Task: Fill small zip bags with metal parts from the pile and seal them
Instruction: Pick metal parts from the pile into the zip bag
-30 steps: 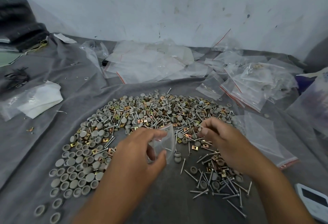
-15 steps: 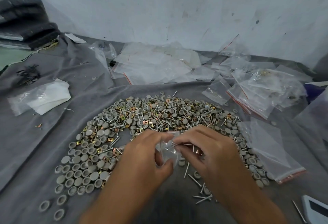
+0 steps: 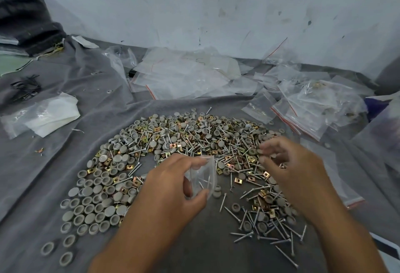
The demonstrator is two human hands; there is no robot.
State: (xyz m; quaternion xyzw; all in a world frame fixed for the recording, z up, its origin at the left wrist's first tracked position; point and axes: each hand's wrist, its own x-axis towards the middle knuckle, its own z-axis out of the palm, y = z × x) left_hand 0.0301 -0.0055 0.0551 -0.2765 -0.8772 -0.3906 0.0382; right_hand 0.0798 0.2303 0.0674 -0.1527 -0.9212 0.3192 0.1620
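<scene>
The right hand point(image 3: 287, 164) has pulled back from the small zip bag point(image 3: 202, 178) to the pile point(image 3: 194, 140), fingers loosely curled and seemingly empty, while the left hand point(image 3: 173, 188) pinches the bag, screws inside, so filling continues

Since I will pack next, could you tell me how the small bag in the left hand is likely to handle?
The small bag looks thin and floppy, creasing in the left hand. Probably slippery, being glossy. The screws inside might poke through.
</scene>
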